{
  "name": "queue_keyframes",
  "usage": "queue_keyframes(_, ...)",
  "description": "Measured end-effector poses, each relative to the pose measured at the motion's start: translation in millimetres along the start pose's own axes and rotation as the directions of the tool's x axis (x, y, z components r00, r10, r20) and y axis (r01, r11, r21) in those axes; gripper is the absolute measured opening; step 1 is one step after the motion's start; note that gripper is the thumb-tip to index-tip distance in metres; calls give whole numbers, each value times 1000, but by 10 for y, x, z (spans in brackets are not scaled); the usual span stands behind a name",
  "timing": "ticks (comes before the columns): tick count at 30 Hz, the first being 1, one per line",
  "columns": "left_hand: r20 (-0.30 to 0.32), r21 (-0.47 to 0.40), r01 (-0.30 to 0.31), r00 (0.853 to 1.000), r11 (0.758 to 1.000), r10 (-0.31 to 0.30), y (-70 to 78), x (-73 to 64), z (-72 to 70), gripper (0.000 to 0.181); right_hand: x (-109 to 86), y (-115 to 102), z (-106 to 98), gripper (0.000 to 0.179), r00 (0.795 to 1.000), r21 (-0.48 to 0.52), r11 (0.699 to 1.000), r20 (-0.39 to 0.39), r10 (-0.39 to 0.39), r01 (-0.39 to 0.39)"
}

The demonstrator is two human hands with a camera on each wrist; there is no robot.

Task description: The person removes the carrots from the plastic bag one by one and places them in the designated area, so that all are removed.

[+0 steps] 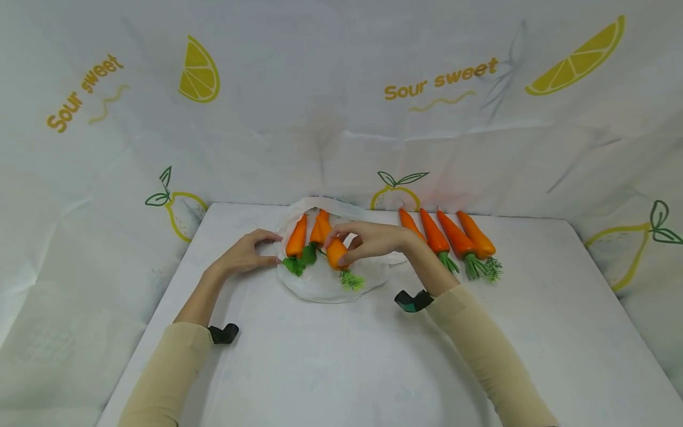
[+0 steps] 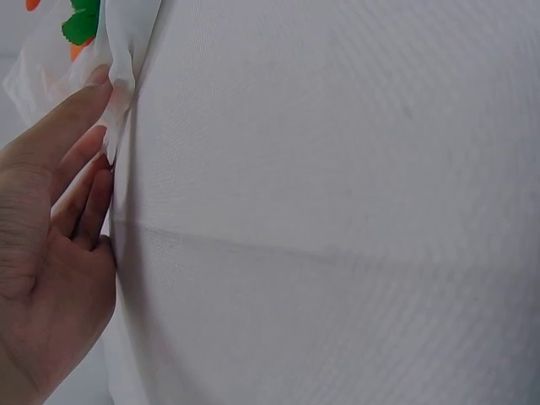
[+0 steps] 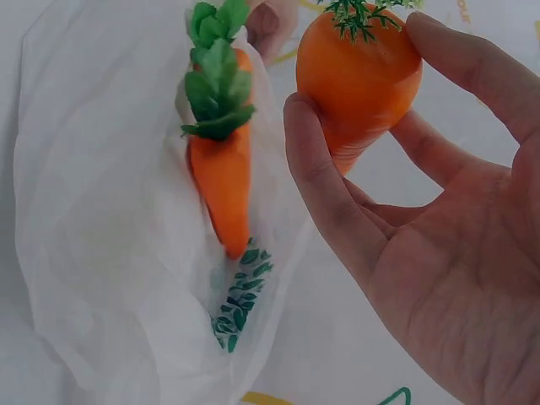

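Note:
My right hand (image 1: 370,237) holds a thick orange carrot (image 1: 335,255) by its wide end, over a thin white bag (image 1: 325,287). In the right wrist view, thumb and fingers grip this carrot (image 3: 359,72) round its sides, its feathery green top upward and its tip down. Two other carrots lie in the bag: one carrot (image 1: 296,237) at the left with broad green leaves (image 1: 294,265), another carrot (image 1: 319,230) beside it. My left hand (image 1: 245,252) pinches the bag's left edge; in the left wrist view its thumb presses the white material (image 2: 122,63).
To the right of the bag lie several loose carrots in a row, among them one carrot (image 1: 434,232) with thick green stems. A white table (image 1: 320,362) carries everything. Behind it hangs a white cloth (image 1: 299,130) printed with lemons and lettering.

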State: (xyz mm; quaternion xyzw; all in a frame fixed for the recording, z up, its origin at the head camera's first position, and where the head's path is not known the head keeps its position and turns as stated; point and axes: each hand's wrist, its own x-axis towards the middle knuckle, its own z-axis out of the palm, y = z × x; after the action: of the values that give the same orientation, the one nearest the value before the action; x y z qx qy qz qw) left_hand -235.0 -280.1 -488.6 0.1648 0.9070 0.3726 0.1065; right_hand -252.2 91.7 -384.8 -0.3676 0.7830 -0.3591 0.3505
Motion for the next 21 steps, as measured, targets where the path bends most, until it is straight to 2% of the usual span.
queue_keyframes(7,5,-2,8,1000,1000,-8,1,6,-5,58,-345,-11,-109,45,996,40,999,-92,3,1)
queue_keyframes(12,8,4,9,1000,1000,-10,-12,14,-8,58,-653,-40,-207,44,984,24,1000,-176,21,-17)
queue_keyframes(16,7,4,20,1000,1000,-20,-12,7,-9,58,-854,-47,-234,44,976,26,999,-215,38,-34)
queue_keyframes(21,10,-6,25,1000,1000,-25,-18,5,-6,58,-1049,63,-206,44,969,52,996,-234,78,-67)
